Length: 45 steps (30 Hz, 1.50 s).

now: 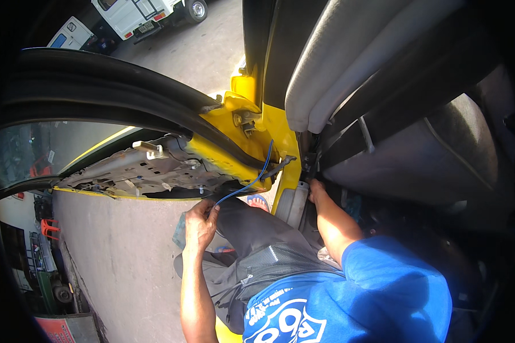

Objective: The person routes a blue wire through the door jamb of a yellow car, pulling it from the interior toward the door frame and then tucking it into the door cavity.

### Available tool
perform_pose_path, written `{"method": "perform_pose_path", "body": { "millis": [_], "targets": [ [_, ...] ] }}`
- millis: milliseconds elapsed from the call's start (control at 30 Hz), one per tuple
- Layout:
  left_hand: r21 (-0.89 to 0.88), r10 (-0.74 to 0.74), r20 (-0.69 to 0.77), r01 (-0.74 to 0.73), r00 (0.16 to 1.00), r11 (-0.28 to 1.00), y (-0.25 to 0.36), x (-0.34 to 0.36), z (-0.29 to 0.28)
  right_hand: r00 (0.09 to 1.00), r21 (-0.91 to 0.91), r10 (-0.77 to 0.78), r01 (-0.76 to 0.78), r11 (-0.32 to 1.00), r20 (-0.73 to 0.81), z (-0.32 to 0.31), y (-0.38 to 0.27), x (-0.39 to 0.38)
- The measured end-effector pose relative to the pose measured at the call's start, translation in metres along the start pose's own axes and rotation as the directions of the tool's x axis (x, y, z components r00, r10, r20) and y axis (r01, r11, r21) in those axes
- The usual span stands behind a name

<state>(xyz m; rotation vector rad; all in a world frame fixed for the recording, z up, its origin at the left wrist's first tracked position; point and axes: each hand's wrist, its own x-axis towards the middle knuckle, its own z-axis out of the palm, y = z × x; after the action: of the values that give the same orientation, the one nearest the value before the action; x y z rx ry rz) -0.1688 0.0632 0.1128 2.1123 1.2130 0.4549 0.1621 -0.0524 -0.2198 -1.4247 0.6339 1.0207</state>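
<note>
A thin blue wire [250, 184] runs from the thumb and fingers of my left hand [200, 224] in a curve toward the hinge side of a yellow car door [220, 150]. That hand is closed on the wire's near end. The door stands open, its bare metal inner panel [149, 168] exposed. My right hand [315, 190] reaches low inside the car, beside the yellow door pillar [289, 151] and a grey sill trim [293, 206]. Its fingers are mostly hidden in shadow, so what they touch cannot be made out.
A dark door check arm [279, 166] spans the gap between door and pillar. Grey padded trim [337, 63] and a dark strap [377, 123] hang at the upper right. White vehicles [134, 20] and a red chair [50, 228] stand farther off on concrete.
</note>
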Motion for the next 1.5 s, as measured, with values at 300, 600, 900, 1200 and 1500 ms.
{"method": "perform_pose_path", "body": {
  "millis": [300, 600, 900, 1200, 1500],
  "targets": [
    [0.011, -0.079, 0.05, 0.078, 0.996, 0.997, 0.001, -0.002, 0.005, 0.901, -0.474, -0.431, 0.401, 0.784, 0.049, 0.001, 0.009, 0.018],
    [0.01, -0.01, 0.022, 0.01, 1.0, 1.0, 0.003, -0.002, 0.0, 0.818, -0.822, -0.569, 0.266, 0.503, -0.083, 0.01, -0.021, -0.027],
    [-0.033, 0.062, -0.013, -0.062, 0.998, 0.998, 0.004, -0.005, 0.007, 0.7, -0.659, -0.694, 0.605, 0.447, 0.172, -0.002, -0.043, -0.115],
    [-0.053, 0.132, -0.011, -0.133, 0.991, 0.99, -0.002, -0.005, 0.005, 0.651, -0.701, -0.721, 0.629, 0.337, 0.238, 0.003, -0.024, -0.109],
    [-0.036, 0.191, -0.018, -0.191, 0.981, 0.981, -0.004, -0.004, 0.005, 0.612, -0.616, -0.756, 0.695, 0.372, 0.233, 0.006, -0.027, -0.116]
  ]
}}
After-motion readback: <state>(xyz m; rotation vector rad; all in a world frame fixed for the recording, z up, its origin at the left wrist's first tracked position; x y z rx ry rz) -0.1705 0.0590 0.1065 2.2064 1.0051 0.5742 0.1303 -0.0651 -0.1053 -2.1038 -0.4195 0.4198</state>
